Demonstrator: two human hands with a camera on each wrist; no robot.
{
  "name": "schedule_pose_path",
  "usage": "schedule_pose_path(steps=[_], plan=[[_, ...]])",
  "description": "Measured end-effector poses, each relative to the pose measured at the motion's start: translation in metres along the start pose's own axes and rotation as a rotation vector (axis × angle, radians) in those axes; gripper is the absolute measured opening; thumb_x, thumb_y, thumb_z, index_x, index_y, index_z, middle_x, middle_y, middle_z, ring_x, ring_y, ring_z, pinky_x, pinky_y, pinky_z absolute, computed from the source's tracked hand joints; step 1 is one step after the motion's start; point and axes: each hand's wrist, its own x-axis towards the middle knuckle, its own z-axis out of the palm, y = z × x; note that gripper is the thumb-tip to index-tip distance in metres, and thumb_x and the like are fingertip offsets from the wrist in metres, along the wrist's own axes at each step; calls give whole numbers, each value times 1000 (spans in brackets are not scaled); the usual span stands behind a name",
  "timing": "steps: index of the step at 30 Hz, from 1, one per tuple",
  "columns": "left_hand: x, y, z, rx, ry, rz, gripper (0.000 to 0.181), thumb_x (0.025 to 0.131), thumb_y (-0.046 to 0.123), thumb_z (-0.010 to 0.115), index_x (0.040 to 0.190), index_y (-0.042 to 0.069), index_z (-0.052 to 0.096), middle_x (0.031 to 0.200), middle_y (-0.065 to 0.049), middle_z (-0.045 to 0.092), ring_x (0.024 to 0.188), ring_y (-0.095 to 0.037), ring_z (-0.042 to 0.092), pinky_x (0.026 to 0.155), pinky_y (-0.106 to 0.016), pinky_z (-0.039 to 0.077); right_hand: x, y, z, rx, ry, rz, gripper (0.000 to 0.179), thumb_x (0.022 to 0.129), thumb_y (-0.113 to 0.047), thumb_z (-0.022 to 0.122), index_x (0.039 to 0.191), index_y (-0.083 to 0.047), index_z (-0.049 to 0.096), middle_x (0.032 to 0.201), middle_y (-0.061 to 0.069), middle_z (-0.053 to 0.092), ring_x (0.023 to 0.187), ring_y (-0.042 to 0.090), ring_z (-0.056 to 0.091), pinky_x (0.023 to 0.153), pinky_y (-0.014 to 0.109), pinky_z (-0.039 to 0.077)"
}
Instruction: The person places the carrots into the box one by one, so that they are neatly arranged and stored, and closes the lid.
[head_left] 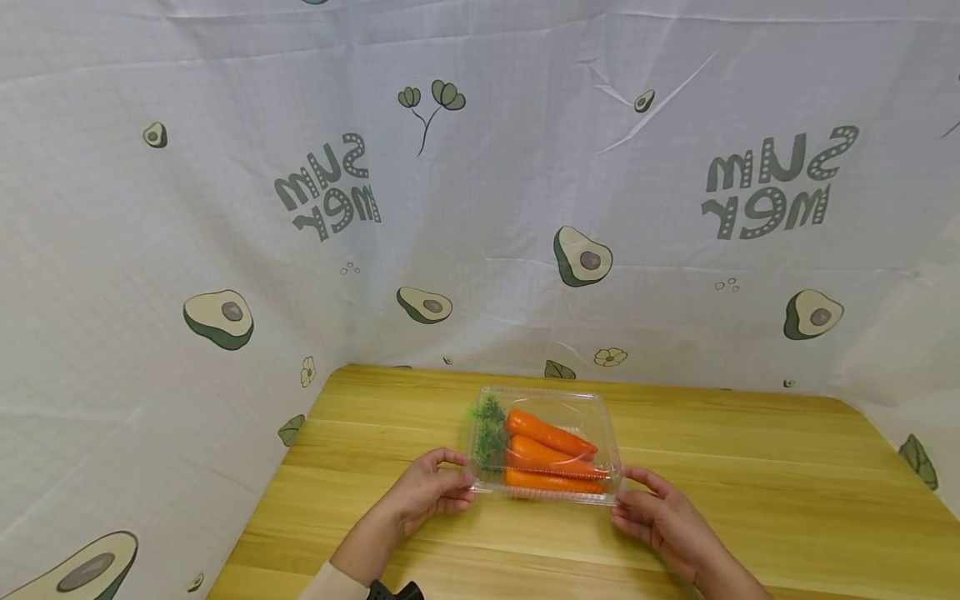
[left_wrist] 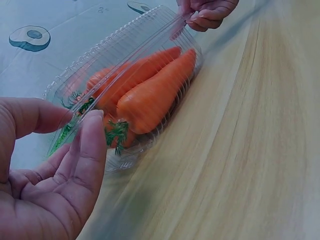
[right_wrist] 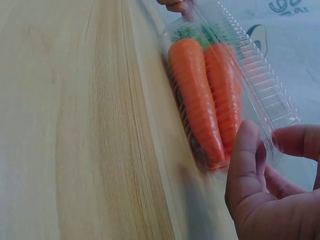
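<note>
A clear plastic clamshell box with its lid down sits on the table in the head view. Inside lie several orange carrots with green leafy tops toward the left end. My left hand pinches the rim at the box's near left corner; in the left wrist view the thumb and a finger meet at that edge. At the near right corner my right hand pinches the rim too, its fingers and thumb on either side of the edge in the right wrist view.
The box stands on a wood-grain table. A white cloth printed with avocados hangs behind the table and along its sides. A dark band is on the left wrist, below a light sleeve.
</note>
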Motion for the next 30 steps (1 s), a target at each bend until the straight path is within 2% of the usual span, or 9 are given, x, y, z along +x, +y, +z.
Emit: schedule_pose_path(steps=[13,21,30], plan=[[2,1,-1,-30,2,4,44,97,7,66,133,-5,46,83,-3,72,75,-10,71,73,-24,61,0,1,3,59,8,-7,31,104,-6,53,133,-17,48,97,2,72,90,10,73,85,26,61],[2,1,-1,-27,9,2,42,96,4,65,133,-5,46,81,-3,71,73,-9,71,72,-23,61,2,2,0,117,-41,-30,28,104,-3,51,121,-24,55,100,3,73,91,10,74,84,25,61],[3,1,-1,-22,15,5,41,95,2,65,132,-6,47,82,-4,71,74,-10,71,72,-23,61,2,3,-1,135,-68,-33,29,104,-2,51,122,-23,55,102,4,72,93,11,74,85,25,61]])
